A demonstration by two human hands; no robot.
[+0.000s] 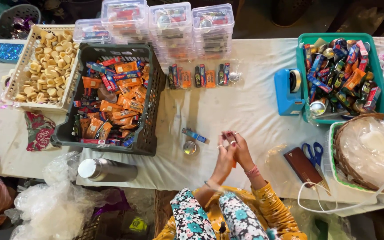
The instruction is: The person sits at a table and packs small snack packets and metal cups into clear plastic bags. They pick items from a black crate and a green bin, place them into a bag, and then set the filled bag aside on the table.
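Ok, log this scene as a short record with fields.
left hand: pressed against right hand, over the cloth
right hand: holds a small orange item, mostly hidden
nearest: blue packet and round tin, left of the hands
dark crate: orange and blue packets
teal bin: mixed packets and tins
right of hands: scissors, brown case
far edge: stacked clear boxes

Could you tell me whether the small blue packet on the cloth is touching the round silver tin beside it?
Apart. The head view shows a strip of white cloth between the blue packet and the silver tin below it.
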